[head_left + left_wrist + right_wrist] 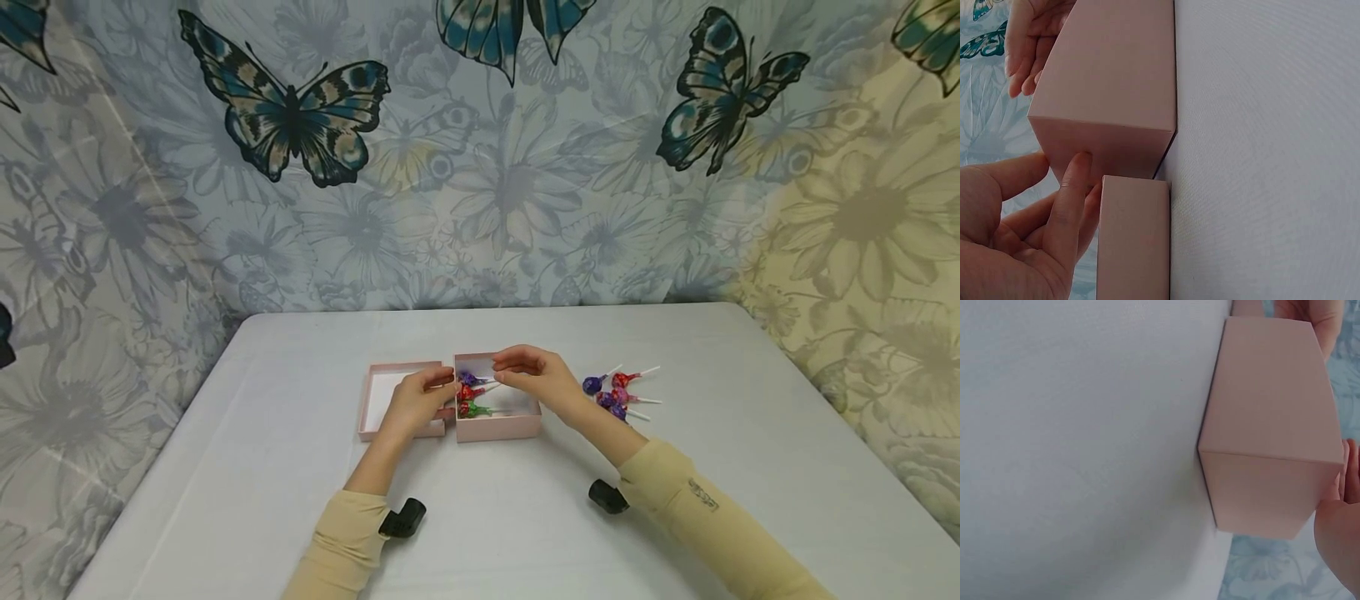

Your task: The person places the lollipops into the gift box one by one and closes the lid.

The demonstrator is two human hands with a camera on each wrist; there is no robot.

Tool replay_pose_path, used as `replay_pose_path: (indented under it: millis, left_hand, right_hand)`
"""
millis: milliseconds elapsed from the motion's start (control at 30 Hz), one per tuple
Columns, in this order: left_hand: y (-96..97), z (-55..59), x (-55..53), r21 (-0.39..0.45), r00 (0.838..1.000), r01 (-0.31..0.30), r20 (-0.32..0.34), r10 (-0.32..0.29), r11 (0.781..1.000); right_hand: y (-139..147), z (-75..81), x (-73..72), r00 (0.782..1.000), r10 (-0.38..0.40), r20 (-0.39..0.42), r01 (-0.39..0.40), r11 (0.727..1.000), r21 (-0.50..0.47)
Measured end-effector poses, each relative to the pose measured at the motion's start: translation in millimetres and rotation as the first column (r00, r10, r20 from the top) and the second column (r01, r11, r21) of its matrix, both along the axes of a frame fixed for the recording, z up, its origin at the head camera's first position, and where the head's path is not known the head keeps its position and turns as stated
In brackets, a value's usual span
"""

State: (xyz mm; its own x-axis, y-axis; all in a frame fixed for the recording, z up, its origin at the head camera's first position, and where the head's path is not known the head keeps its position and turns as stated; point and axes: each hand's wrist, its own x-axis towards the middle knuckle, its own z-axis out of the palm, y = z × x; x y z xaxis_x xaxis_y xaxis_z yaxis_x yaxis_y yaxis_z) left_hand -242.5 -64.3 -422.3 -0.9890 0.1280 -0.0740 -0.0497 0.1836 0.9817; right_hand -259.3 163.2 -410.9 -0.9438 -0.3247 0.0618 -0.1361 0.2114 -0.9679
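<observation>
A pink box stands on the table, its inside holding a purple lollipop, a red lollipop and a green lollipop, sticks pointing right. My left hand is at the box's left wall; in the left wrist view, extended fingers touch that wall and its upper edge. Over the box's right back part reaches my right hand, fingers loosely bent, fingertips by the purple lollipop's stick. Nothing shows in its fingers in the left wrist view. The right wrist view shows it partly behind the box.
The shallow pink lid lies left of the box, partly behind my left hand. Right of the box is a loose group of several wrapped lollipops. A white cloth covers the table; a butterfly-patterned curtain hangs behind.
</observation>
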Motion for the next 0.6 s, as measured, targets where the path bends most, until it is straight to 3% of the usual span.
replay_pose_path:
  millis: [333,600]
  left_hand:
    - [0.3,-2.4,1.0,-0.007,1.000,0.001,-0.011,-0.002,1.000]
    - [0.1,-1.6,0.6,-0.010,1.000,-0.001,-0.007,0.001,1.000]
  right_hand:
    - [9,2.4,9.6,0.996,-0.044,0.082,0.058,0.981,-0.182]
    - [27,-2.8,13.9,0.983,-0.092,0.156,0.124,0.970,-0.209]
